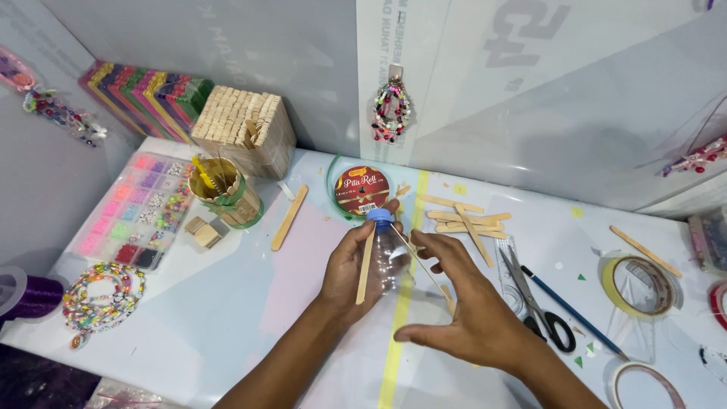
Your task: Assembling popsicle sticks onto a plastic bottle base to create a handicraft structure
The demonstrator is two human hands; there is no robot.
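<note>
**Bottle and Sticks at the Centre of the Craft Table**

While the left hand [347,269] wraps around a small clear plastic bottle [388,254] with a blue cap [380,216], it also pins a flat wooden stick [366,265] upright against the bottle's side, fingers clamped on both. Over on the other side, the right hand [469,303] sits just beside the bottle, fingers spread and curved, thumb low, and a thin stick [424,269] slants between bottle and palm; whether those fingers actually grip it, I cannot tell. So the two hands are close together but not touching, with the bottle between them, just above the white table [227,303] near its middle, over a strip of yellow tape [397,333].

Look around them now. Right behind the bottle lies a round red ribbon spool [362,189]. To its right, a loose pile of wooden sticks [466,220] rests on the table, and nearer the right hand lie black-handled scissors [541,303] and a blue pencil [572,310]. Further right sits a roll of tape [640,284], with another roll [644,382] at the lower edge.

On the left, a single wooden stick [289,217] lies well apart from the hands. Beyond it stands a stick-clad cup [223,193], a block of stacked wooden pieces [246,129], a bead organiser box [136,208] and a coil of bright beads [102,295].
</note>
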